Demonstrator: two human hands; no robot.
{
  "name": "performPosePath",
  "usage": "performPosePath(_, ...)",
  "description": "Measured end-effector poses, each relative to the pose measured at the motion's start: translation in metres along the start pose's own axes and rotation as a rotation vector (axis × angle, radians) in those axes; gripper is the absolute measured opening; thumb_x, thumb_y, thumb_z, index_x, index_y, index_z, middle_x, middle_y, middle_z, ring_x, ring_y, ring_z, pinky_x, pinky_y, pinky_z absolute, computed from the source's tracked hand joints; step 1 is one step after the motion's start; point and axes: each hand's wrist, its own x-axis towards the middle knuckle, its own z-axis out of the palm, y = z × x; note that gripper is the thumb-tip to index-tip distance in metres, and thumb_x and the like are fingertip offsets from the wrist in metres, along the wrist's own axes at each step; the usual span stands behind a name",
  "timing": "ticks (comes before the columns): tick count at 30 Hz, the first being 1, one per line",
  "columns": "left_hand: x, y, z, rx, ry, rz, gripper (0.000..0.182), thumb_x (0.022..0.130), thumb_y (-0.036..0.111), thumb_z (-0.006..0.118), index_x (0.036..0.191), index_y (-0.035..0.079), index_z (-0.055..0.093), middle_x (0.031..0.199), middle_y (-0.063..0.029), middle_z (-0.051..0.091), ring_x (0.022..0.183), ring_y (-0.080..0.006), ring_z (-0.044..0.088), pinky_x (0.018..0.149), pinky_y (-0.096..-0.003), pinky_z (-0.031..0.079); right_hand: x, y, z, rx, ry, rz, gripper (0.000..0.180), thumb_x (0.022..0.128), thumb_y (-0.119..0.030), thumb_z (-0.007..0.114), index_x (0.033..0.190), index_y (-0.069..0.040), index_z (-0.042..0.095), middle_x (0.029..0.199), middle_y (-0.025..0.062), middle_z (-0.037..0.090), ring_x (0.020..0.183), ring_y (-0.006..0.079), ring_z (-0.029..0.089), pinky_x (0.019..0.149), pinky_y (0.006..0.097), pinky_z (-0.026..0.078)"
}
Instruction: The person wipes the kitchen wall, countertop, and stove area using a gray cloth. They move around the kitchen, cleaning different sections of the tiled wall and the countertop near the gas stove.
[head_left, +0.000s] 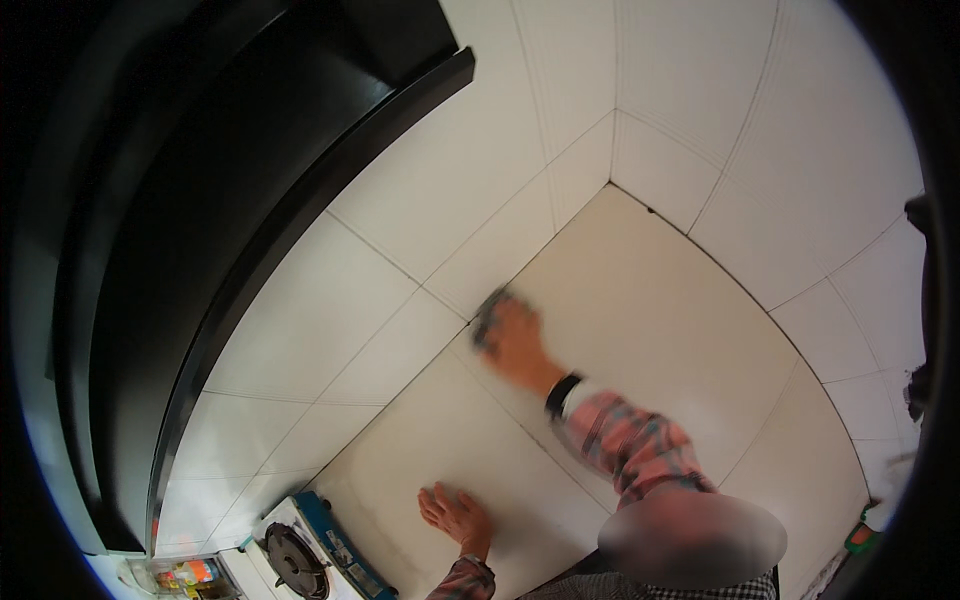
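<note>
My right hand (517, 345), a black band at its wrist, presses a dark grey cloth or scouring pad (487, 319) to the tiled countertop (637, 300), where the top meets the back wall. The hand and the pad are blurred, and the far fingers are partly hidden. Lower down, my left hand (457, 517) rests palm down on the same countertop, fingers spread, with nothing seen in it. It lies to the right of a portable gas stove.
A gas stove (300, 551) with a round burner stands at the lower left, beside a container of packets (191, 577). A black range hood (247, 187) overhangs at the upper left. White tiled walls (480, 217) meet in a corner. A green and orange object (862, 536) is at the right edge.
</note>
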Motion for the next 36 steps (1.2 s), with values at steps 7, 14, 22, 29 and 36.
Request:
performPosePath(7,0.0,0.0,0.0,-0.03,0.012,0.021,0.053,0.092,0.012,0.061,0.141,0.002,0.043,0.154,-0.0292,0.03,0.142,-0.0468,0.027,0.114,-0.0622,0.022,-0.047,0.031,0.004,0.072,0.175,-0.385,0.023,0.079,-0.025,0.072,0.101,-0.017,0.073,0.145,0.0202,0.048,0.14,0.0401,0.039,0.101,0.0616,0.038)
performPosePath(14,-0.001,0.0,0.0,-0.037,0.013,0.024,0.053,0.094,0.015,0.06,0.142,0.003,0.042,0.153,-0.0292,0.032,0.142,-0.047,0.028,0.114,-0.0613,0.023,0.021,0.165,-0.078,-0.236,0.215,0.621,0.041,0.091,-0.024,0.062,0.131,-0.015,0.064,0.156,0.0251,0.035,0.144,0.047,0.031,0.108,0.0701,0.031)
performPosePath(22,0.001,0.002,0.0,0.003,0.02,0.047,0.051,0.097,0.018,0.056,0.144,0.003,0.042,0.152,-0.0288,0.034,0.142,-0.0463,0.03,0.116,-0.0594,0.022,0.012,0.142,-0.044,-0.228,0.035,0.167,0.045,0.095,-0.025,0.058,0.139,-0.014,0.059,0.16,0.0246,0.031,0.148,0.0447,0.028,0.113,0.0694,0.027)
performPosePath(29,0.0,0.0,-0.001,0.015,0.009,0.056,0.051,0.098,0.02,0.055,0.144,0.002,0.041,0.153,-0.0289,0.032,0.142,-0.0466,0.029,0.116,-0.0599,0.022,0.006,0.258,-0.089,-0.25,0.14,0.462,0.048,0.094,-0.024,0.061,0.141,-0.016,0.056,0.16,0.0184,0.034,0.148,0.0411,0.029,0.112,0.0684,0.028)
performPosePath(36,-0.001,-0.001,-0.003,-0.07,-0.005,0.006,0.051,0.099,0.019,0.056,0.145,0.003,0.042,0.156,-0.0276,0.03,0.144,-0.0456,0.026,0.117,-0.059,0.022,-0.197,0.277,-0.144,-0.259,0.333,0.673,0.046,0.094,-0.026,0.062,0.138,-0.015,0.059,0.155,0.0196,0.041,0.144,0.0387,0.035,0.108,0.0665,0.031)
